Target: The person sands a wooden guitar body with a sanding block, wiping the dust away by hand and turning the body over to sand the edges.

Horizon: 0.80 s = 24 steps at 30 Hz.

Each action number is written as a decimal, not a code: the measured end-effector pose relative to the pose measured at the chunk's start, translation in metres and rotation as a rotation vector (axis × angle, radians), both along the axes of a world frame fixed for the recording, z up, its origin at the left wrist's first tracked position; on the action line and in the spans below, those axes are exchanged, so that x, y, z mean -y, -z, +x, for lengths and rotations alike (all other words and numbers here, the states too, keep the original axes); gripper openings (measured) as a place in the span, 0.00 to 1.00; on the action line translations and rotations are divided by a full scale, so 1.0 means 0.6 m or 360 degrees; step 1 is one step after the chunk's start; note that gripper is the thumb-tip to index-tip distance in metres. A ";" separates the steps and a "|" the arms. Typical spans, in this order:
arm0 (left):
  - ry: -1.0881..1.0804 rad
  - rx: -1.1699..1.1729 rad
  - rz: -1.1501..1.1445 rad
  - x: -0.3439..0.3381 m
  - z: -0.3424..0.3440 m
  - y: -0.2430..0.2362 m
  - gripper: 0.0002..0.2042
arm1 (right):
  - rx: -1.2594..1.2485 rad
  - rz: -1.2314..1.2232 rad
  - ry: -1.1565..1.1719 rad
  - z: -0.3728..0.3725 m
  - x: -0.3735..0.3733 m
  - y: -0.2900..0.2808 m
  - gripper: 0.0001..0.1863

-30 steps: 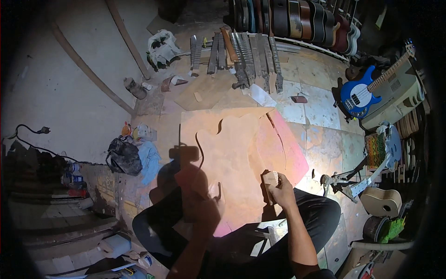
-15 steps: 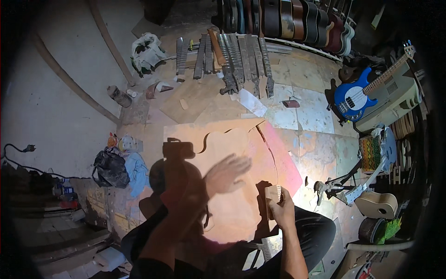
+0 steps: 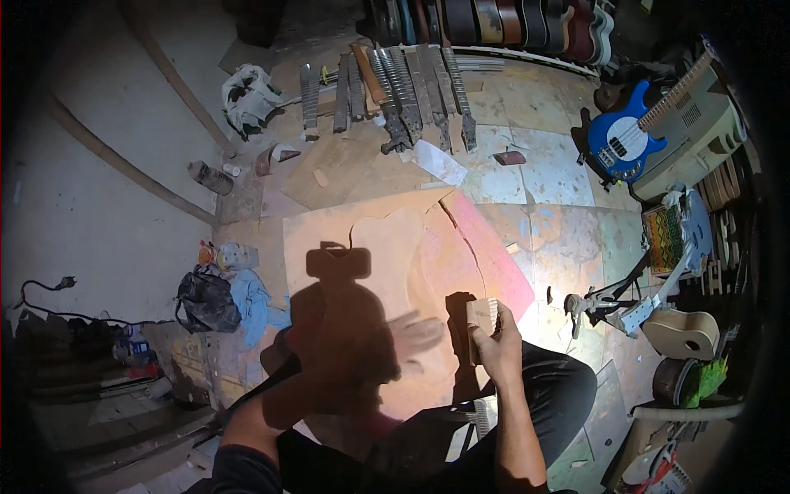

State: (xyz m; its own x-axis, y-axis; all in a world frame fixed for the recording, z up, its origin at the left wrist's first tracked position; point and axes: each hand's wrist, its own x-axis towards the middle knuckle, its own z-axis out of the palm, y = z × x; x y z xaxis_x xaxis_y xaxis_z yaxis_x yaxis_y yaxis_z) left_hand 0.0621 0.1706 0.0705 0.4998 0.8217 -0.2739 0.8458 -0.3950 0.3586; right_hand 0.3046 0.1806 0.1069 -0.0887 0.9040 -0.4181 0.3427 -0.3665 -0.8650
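A pale, guitar-body-shaped wooden panel (image 3: 391, 239) lies on a larger orange-pink board (image 3: 317, 222) before me. My left hand (image 3: 411, 339) is over the panel, palm down with fingers spread, slightly blurred. It holds nothing, though I cannot tell whether it touches the surface. At the board's right side, my right hand (image 3: 499, 350) grips a light wooden block (image 3: 480, 317) with a ridged edge, tilted upright. My shadow hides much of the panel's left and near part. A dark crack runs between the orange and pink parts of the board.
Several dark guitar necks (image 3: 403, 90) lie ahead on the floor, below a row of guitars (image 3: 502, 20). To the right are a blue bass guitar (image 3: 629, 132), a stand (image 3: 597, 305) and an unfinished guitar body (image 3: 681, 333). A black bag (image 3: 206, 298) sits at left.
My left hand has drawn back nearer to me and to the right across the panel, fingers still spread. My right hand keeps its grip on the block. The whole view has shifted slightly.
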 end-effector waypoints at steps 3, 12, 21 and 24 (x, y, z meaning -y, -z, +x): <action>0.0158 0.0172 0.0239 0.003 -0.056 0.098 0.31 | -0.0006 -0.0045 -0.0002 0.003 0.003 0.003 0.31; -0.1130 -0.0569 0.0831 -0.145 -0.198 0.090 0.35 | -0.0079 -0.0004 -0.0012 -0.005 0.005 -0.006 0.32; 0.0212 0.0391 0.0271 0.140 -0.013 0.069 0.45 | -0.0129 0.0182 -0.0068 0.008 0.010 0.031 0.32; -0.0515 0.0099 0.0412 0.096 -0.156 0.098 0.44 | -0.0037 0.0161 -0.0142 0.010 0.015 0.037 0.33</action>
State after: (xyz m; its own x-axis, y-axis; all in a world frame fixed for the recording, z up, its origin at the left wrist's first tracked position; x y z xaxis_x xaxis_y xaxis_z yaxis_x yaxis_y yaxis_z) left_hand -0.0314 0.1131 0.0118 0.2136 0.9768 -0.0149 0.9209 -0.1962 0.3369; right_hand 0.3106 0.1717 0.0848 -0.1793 0.9296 -0.3220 0.3495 -0.2457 -0.9042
